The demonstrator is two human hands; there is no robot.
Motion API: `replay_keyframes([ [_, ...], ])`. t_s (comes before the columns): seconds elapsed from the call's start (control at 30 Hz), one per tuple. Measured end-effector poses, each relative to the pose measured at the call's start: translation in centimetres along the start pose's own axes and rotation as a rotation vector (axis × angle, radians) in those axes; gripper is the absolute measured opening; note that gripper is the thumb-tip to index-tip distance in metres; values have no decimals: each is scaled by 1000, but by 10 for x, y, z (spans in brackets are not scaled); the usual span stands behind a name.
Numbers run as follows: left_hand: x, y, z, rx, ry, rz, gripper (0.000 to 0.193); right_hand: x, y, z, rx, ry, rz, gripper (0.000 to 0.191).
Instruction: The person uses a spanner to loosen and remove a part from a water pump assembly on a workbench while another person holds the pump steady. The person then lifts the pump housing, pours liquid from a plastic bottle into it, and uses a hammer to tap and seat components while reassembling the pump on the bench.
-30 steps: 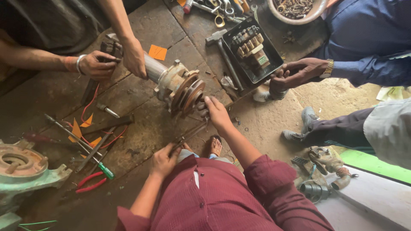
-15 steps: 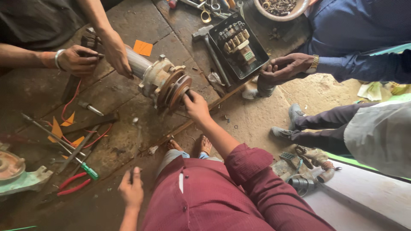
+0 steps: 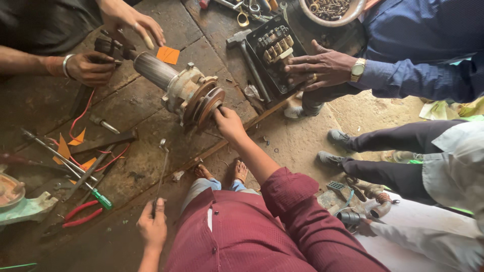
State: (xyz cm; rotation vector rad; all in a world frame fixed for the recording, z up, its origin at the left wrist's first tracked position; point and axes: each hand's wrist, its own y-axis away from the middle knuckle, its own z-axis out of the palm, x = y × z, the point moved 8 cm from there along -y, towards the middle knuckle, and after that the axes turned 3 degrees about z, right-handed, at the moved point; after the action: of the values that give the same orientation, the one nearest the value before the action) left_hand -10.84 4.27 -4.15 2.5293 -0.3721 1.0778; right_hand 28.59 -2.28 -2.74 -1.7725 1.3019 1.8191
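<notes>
Dark maroon shirt (image 3: 242, 236), button front, small white tag or pen clip at chest, hard to tell which. Right sleeve (image 3: 297, 201) rolled or pushed to elbow, cuff bunched in folds. Grey-blue trousers (image 3: 201, 187) at knees. Sandals (image 3: 241, 174) on both feet. Left hand (image 3: 153, 229) and right hand (image 3: 228, 122) bare, no rings or watch.
</notes>
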Motion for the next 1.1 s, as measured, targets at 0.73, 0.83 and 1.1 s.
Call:
replay_keyframes([
  [0.73,88,3,-8,-217,-144,18,33,17,55,-13,106,-101,-108,35],
  [0.83,130,-2,4,-325,-147,104,35,39,77,5,-71,-324,129,38],
  [1.1,187,-13,59,-549,-136,139,37,35,55,16,-157,-697,301,34],
])
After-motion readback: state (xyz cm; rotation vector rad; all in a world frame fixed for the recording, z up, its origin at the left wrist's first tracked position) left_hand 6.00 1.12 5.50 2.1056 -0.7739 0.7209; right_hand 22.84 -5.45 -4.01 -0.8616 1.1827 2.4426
